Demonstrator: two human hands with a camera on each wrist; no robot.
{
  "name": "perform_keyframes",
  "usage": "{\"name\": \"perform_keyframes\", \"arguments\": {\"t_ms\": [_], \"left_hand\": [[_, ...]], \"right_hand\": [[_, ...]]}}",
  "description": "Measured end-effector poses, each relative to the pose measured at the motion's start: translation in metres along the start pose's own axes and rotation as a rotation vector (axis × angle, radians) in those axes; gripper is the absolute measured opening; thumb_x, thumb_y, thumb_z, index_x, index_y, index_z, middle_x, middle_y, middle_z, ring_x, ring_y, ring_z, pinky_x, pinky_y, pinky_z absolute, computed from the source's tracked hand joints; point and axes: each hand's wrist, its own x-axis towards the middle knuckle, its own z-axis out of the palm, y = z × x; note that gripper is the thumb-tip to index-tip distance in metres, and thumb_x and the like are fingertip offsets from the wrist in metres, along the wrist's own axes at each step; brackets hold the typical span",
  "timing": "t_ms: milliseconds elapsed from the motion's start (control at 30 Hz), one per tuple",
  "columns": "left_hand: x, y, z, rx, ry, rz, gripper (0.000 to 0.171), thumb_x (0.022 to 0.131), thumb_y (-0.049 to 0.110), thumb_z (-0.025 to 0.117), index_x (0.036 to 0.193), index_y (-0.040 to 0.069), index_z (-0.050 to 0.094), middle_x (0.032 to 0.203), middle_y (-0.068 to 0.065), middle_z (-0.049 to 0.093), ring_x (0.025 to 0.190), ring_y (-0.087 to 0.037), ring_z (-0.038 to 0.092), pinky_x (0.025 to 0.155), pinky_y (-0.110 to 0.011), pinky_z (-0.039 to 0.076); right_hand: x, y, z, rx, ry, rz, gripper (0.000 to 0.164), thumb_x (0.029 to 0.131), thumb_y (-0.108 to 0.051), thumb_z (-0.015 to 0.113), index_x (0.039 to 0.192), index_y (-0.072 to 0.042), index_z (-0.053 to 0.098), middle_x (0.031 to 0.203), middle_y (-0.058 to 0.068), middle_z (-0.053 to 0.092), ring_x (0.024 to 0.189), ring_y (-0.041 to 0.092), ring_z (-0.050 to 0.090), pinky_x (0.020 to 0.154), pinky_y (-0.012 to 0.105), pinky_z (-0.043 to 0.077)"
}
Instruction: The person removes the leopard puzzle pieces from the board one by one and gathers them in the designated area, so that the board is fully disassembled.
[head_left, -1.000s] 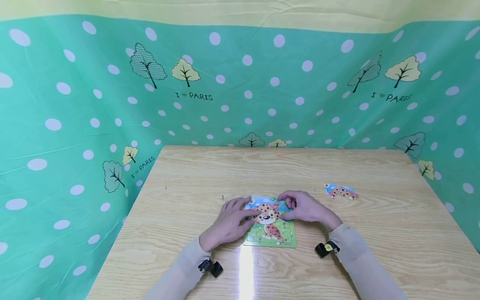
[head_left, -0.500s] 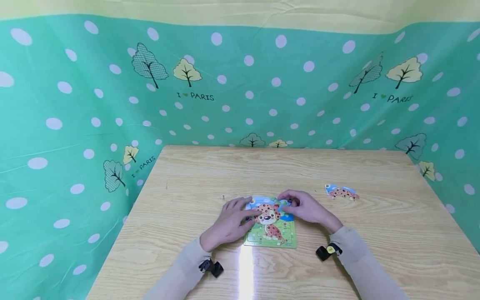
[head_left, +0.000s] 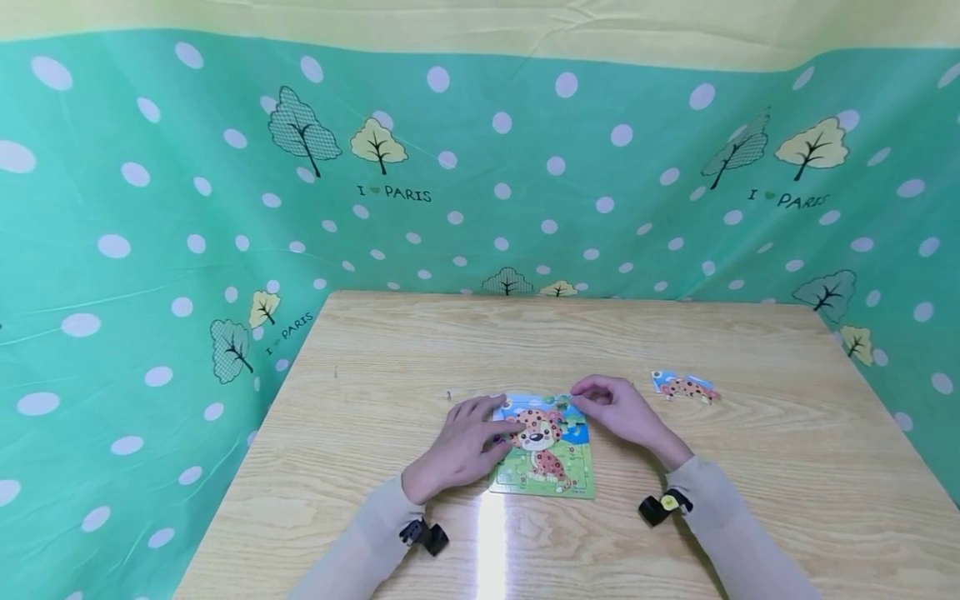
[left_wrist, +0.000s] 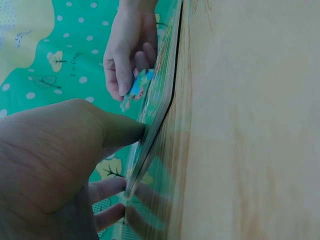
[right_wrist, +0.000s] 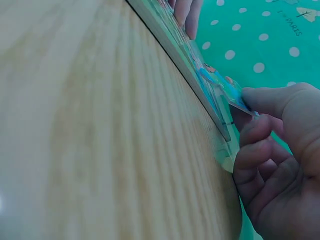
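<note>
A square jigsaw puzzle (head_left: 543, 462) with a spotted leopard cub on green grass and blue sky lies flat on the wooden table. My left hand (head_left: 465, 440) rests over its left side, fingers extended and the thumb (left_wrist: 125, 131) against the board. At the upper right corner, my right hand (head_left: 621, 410) pinches a puzzle piece (right_wrist: 227, 86) between thumb and forefinger. In the right wrist view the piece is tilted, its far end overlapping the board's surface. Its other fingers are curled in below.
Joined loose puzzle pieces (head_left: 684, 387) with blue sky and leopard spots lie to the right, behind the right hand. A tiny dark bit (head_left: 448, 395) sits left of the board. A green dotted curtain (head_left: 502, 208) hangs behind the table (head_left: 420, 333).
My right hand has drawn slightly back to the right, its thumb moving up toward the forefinger, and more of the puzzle's right side shows. The left hand stays in place.
</note>
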Motion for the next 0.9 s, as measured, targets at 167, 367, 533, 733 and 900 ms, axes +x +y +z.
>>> {"name": "perform_keyframes", "arguments": {"t_ms": [167,367,533,733,900], "left_hand": [[0.0,0.0,0.0,0.002,0.001,0.0,0.037,0.107,0.03,0.06,0.143,0.026,0.069,0.17,-0.015,0.04,0.156,-0.044,0.035,0.127,-0.07,0.024],[0.0,0.0,0.0,0.0,0.005,0.002,0.037,0.107,0.03,0.06,0.143,0.026,0.069,0.17,-0.016,0.04,0.156,-0.045,0.035,0.126,-0.071,0.024],[0.001,0.001,0.0,-0.005,0.005,0.0,0.036,0.107,0.029,0.06,0.142,0.026,0.069,0.17,-0.016,0.04,0.156,-0.045,0.035,0.126,-0.071,0.024],[0.001,0.001,0.001,-0.007,0.0,-0.003,0.037,0.107,0.029,0.061,0.143,0.026,0.069,0.17,-0.016,0.04,0.156,-0.045,0.034,0.126,-0.07,0.024],[0.001,-0.001,0.002,-0.007,0.001,-0.005,0.037,0.107,0.029,0.06,0.143,0.026,0.069,0.17,-0.016,0.04,0.156,-0.045,0.034,0.127,-0.07,0.023]], "right_hand": [[-0.003,0.005,-0.004,0.002,0.041,0.025,0.021,0.1,-0.024,0.075,0.116,-0.011,0.076,0.106,0.005,0.076,0.089,0.015,0.067,0.078,0.023,0.055],[-0.006,0.009,-0.008,0.009,0.048,0.03,0.02,0.1,-0.025,0.075,0.115,-0.011,0.076,0.106,0.005,0.077,0.091,0.018,0.069,0.079,0.024,0.057],[-0.009,0.012,-0.014,0.004,0.058,0.04,0.021,0.1,-0.025,0.076,0.115,-0.011,0.076,0.106,0.005,0.078,0.091,0.018,0.069,0.079,0.023,0.057],[-0.014,0.015,-0.021,0.011,0.07,0.051,0.022,0.1,-0.024,0.076,0.116,-0.009,0.076,0.103,0.007,0.077,0.086,0.016,0.068,0.075,0.023,0.056],[-0.019,0.017,-0.031,0.013,0.075,0.067,0.028,0.101,-0.029,0.074,0.119,-0.007,0.075,0.106,0.009,0.077,0.089,0.015,0.068,0.077,0.023,0.057]]}}
